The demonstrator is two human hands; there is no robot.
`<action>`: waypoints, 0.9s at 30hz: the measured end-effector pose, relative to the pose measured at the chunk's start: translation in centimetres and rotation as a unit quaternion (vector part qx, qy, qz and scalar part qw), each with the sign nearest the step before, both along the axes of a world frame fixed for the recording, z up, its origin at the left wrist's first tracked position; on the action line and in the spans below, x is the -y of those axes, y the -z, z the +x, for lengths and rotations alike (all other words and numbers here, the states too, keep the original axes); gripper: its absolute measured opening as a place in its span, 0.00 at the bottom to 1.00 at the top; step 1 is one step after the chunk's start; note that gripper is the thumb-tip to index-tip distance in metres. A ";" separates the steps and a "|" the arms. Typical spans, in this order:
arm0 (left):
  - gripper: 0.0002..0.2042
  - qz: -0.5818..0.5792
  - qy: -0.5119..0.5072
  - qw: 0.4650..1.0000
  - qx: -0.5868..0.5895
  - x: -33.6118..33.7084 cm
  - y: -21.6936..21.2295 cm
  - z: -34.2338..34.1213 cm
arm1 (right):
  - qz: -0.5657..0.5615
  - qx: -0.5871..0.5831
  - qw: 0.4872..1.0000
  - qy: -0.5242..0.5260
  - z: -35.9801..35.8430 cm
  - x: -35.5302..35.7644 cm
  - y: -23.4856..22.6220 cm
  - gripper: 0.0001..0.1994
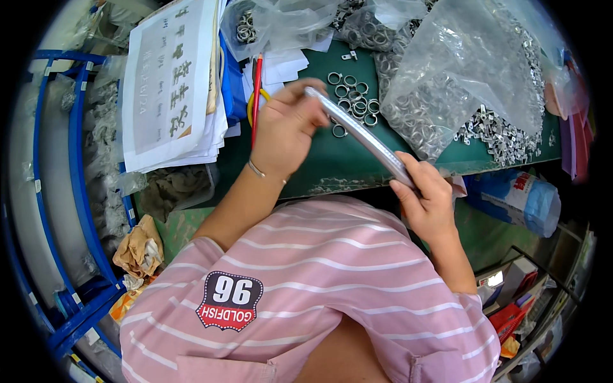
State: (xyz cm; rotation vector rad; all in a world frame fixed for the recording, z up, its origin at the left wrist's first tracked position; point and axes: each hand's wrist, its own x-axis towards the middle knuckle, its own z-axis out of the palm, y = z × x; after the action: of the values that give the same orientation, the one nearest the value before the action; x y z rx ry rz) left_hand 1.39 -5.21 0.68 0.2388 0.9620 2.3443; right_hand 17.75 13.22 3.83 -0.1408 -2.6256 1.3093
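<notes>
A long, narrow, silvery strip point(361, 133), perhaps folded clear plastic, slants between my hands above the table. My right hand point(429, 198) is closed around its lower end, thumb on the near side. At the upper end, my left hand point(287, 127) has its fingers curled and pinched against the strip; a thin bracelet circles that wrist. Just beyond the strip, several loose metal ring clamps point(351, 96) lie on the green tabletop point(345, 167). One small metal bracket point(349, 56) sits behind them.
Large clear bags of metal rings point(408, 96) fill the table's right side, beside a heap of small metal brackets point(501, 137). Printed sheets point(169, 89) stand at the left, near a red pencil point(257, 96). Blue shelving point(80, 159) runs along the far left. A blue-and-white bag point(520, 201) lies below the right edge.
</notes>
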 end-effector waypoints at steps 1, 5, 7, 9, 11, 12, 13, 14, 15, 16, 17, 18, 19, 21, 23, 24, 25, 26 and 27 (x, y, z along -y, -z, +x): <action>0.08 -0.003 -0.065 0.998 0.018 0.0 -0.3 -0.9 | -0.006 0.012 1.000 0.018 0.3 -0.4 0.2 0.19; 0.06 -0.420 -0.108 0.868 -0.241 0.8 0.1 -1.8 | -0.029 -0.002 0.998 0.061 1.2 -1.5 1.3 0.18; 0.08 -0.555 -0.043 0.695 -0.456 0.5 1.4 -0.6 | -0.038 0.002 0.998 0.058 1.1 -1.4 1.4 0.18; 0.07 -0.546 -0.041 0.696 -0.464 0.7 2.3 -0.2 | -0.041 0.013 0.998 0.054 1.2 -1.3 1.4 0.18; 0.05 -0.474 -0.007 0.805 -0.356 0.8 1.9 -0.1 | -0.038 0.030 0.998 0.046 1.4 -1.2 1.3 0.18; 0.05 -0.403 0.025 0.886 -0.228 0.9 1.5 -0.2 | -0.049 0.035 0.997 0.045 1.4 -1.1 1.3 0.18; 0.05 -0.320 0.056 0.941 -0.093 0.9 1.2 -0.1 | -0.060 0.039 0.996 0.044 1.4 -1.0 1.4 0.18; 0.05 -0.242 0.051 0.968 -0.041 0.9 1.3 0.0 | -0.071 0.044 0.996 0.042 1.5 -1.0 1.4 0.18; 0.05 -0.162 0.046 0.986 0.012 0.9 1.3 0.1 | -0.081 0.060 0.994 0.042 1.6 -0.9 1.4 0.18; 0.05 -0.080 0.040 0.994 0.064 1.0 1.4 0.1 | -0.091 0.075 0.992 0.042 1.7 -0.8 1.3 0.18; 0.05 -0.046 0.049 0.996 0.067 1.2 1.8 -0.1 | -0.101 0.091 0.990 0.041 1.7 -0.7 1.2 0.18; 0.05 -0.018 0.061 0.996 0.059 1.4 2.1 -0.3 | -0.106 0.102 0.989 0.027 1.7 -0.8 1.0 0.18; 0.06 0.010 0.073 0.996 0.052 1.4 2.3 -0.5 | -0.110 0.112 0.987 0.013 1.7 -0.8 0.8 0.19; 0.09 0.025 0.085 0.995 0.037 1.4 2.3 -0.5 | -0.108 0.111 0.988 -0.009 1.7 -0.9 0.7 0.19; 0.13 -0.001 0.084 0.996 0.024 1.2 1.9 0.1 | -0.093 0.088 0.991 -0.024 1.4 -0.7 0.6 0.19; 0.15 -0.025 0.109 0.994 0.019 1.0 1.7 0.7 | -0.091 0.076 0.993 -0.029 1.2 -0.4 0.6 0.19; 0.17 -0.048 0.135 0.990 0.013 0.7 1.6 1.5 | -0.090 0.063 0.993 -0.034 0.8 -0.1 0.5 0.19; 0.18 -0.072 0.160 0.985 0.007 0.4 1.4 2.1 | -0.088 0.051 0.994 -0.039 0.6 0.2 0.4 0.19; 0.20 -0.053 0.144 0.985 0.077 0.1 1.1 2.5 | -0.083 0.046 0.995 -0.034 0.4 0.4 0.2 0.19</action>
State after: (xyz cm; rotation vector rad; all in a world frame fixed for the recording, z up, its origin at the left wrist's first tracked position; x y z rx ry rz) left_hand 3.93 -5.33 -0.38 0.1411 0.9093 2.0112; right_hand 18.16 12.87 3.59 -0.1414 -2.6157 1.5790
